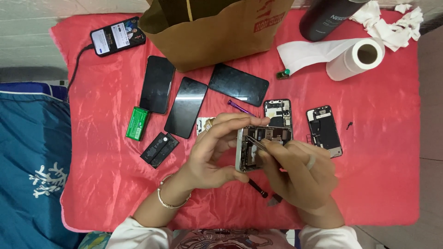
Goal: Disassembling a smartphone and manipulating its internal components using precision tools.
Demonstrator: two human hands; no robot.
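While left hand [210,150] grips opened phone [258,147], right hand [300,173] pinches tweezers [258,144], tips hidden inside, paper bag [217,27] cropped.

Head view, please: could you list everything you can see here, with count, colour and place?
Opened phone: one, silver frame, held at centre.
Tweezers: one, metal, tip inside it.
Phone frames: two, dark, right of centre.
Screen panels: three, black, upper centre.
Lit phone: one, top left, cabled.
Batteries: one black, one green box beside.
Paper bag: one, brown, top.
Paper roll: one, white, top right.
Cloth: one, red, underneath.
Left hand: grips the phone.
Right hand: holds the tweezers.
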